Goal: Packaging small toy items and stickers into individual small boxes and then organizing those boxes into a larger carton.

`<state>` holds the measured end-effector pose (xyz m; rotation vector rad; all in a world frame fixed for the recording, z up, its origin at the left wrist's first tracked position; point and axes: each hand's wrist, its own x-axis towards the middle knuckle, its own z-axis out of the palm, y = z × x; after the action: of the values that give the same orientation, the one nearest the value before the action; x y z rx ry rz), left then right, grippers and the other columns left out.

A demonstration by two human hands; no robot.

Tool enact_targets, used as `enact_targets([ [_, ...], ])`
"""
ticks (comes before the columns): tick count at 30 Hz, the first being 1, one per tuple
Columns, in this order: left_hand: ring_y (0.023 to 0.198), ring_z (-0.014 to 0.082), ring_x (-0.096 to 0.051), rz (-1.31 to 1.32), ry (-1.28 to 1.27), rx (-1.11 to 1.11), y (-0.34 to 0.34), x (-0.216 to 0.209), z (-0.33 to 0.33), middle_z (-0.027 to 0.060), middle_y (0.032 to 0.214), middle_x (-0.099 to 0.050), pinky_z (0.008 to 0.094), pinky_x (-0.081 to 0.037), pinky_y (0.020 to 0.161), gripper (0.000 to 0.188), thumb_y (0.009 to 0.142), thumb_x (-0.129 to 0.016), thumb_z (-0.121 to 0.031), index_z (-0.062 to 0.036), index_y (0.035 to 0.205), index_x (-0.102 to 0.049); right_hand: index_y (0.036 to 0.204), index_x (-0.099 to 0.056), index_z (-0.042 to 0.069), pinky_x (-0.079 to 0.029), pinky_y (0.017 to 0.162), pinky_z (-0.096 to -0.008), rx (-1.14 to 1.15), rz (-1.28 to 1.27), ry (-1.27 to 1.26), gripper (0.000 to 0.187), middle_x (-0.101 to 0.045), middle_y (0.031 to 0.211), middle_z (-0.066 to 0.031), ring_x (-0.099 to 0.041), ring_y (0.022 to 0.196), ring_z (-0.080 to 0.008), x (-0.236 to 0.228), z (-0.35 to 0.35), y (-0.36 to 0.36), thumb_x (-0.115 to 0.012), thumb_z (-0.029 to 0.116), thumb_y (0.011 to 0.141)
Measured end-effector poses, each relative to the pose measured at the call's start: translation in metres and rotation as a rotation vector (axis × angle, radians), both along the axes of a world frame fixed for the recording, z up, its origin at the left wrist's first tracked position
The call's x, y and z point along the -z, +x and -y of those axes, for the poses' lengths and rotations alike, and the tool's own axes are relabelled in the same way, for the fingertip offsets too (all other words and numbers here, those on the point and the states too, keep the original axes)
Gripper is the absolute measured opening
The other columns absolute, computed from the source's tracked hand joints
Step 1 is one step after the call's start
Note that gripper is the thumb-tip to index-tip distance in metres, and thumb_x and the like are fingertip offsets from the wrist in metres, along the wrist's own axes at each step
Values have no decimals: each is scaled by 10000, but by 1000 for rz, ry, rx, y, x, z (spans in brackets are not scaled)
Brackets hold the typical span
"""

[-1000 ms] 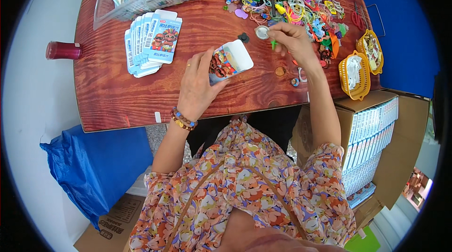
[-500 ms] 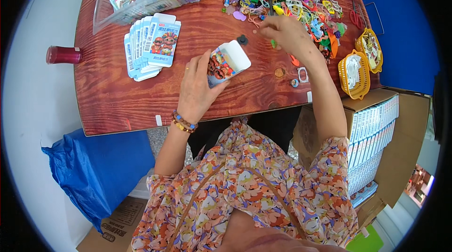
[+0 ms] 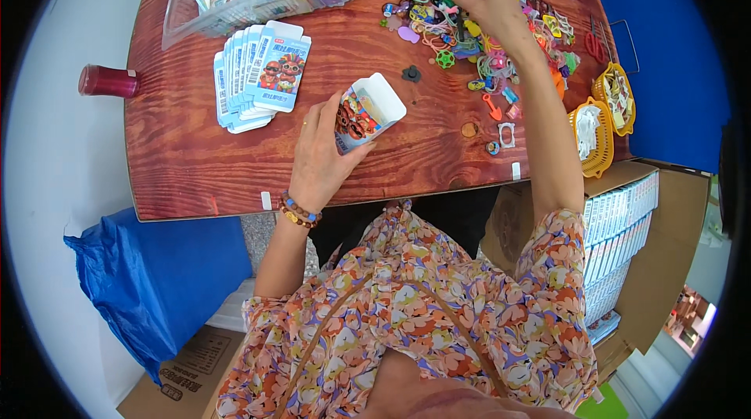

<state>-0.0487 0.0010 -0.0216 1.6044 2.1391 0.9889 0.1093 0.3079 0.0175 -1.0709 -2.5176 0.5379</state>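
My left hand is closed around a small printed carton with cartoon figures on its front. The carton tilts to the upper right, its top flap open, and something pale shows inside. Over the far side of a heap of small colourful plastic trinkets reaches my right hand. Its fingertips are pinched together at green and dark pieces; what they grip, if anything, I cannot make out. A dark trinket lies just beyond the carton. Left of it rests a fanned stack of flat cartons.
A clear plastic bin of paper packets stands at the far left, near a red jar. To the right are two yellow baskets, red-handled scissors and, below the table edge, a cardboard box of packed cartons.
My right hand has moved away from me, farther over the trinket heap. My left hand still holds the carton, shifted slightly left and nearer to me.
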Motion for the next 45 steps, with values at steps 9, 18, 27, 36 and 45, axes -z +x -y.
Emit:
enact_targets([
  [9, 1110, 371, -553, -10, 84, 113, 7, 4, -23, 188, 1201, -558, 450, -487, 933, 790, 711, -844, -181, -4, 1377, -458, 925, -666, -7, -584, 641, -231, -267, -497, -787, 74, -693, 1075, -140, -703, 791, -134, -45, 79, 42, -620, 43, 895],
  [18, 1137, 380, -538, -98, 70, 158, 21, -1, -25, 193, 1244, -534, 455, -480, 951, 812, 705, -841, -174, -15, 1395, -443, 906, -654, 31, -501, 578, -312, -413, -121, -474, 82, -673, 790, -65, -639, 617, -197, -22, 108, 27, -650, 108, 878],
  [27, 1135, 385, -538, -52, 62, 103, 25, 0, -26, 196, 1236, -540, 455, -482, 947, 804, 711, -837, -182, -11, 1393, -446, 1067, -703, 22, -512, 514, -327, -352, -84, -370, 207, -684, 821, -100, -654, 553, -191, -40, 134, 29, -584, 145, 949],
  [36, 1142, 384, -537, 56, 75, 132, 32, 2, -32, 206, 1224, -544, 451, -458, 973, 776, 731, -825, -182, 0, 1385, -449, 1366, -494, 12, -507, 430, -238, -183, -184, -1033, 382, -697, 1073, -94, -640, 521, -113, -38, 151, 43, -502, 145, 1009],
  [45, 1159, 367, -544, 153, 122, 182, 54, -5, -35, 200, 1256, -535, 450, -460, 968, 787, 735, -835, -187, -18, 1397, -445, 1144, -664, 0, -486, 543, -200, 181, -122, -548, 246, -726, 924, -47, -614, 611, -60, -68, 77, 166, -582, 145, 963],
])
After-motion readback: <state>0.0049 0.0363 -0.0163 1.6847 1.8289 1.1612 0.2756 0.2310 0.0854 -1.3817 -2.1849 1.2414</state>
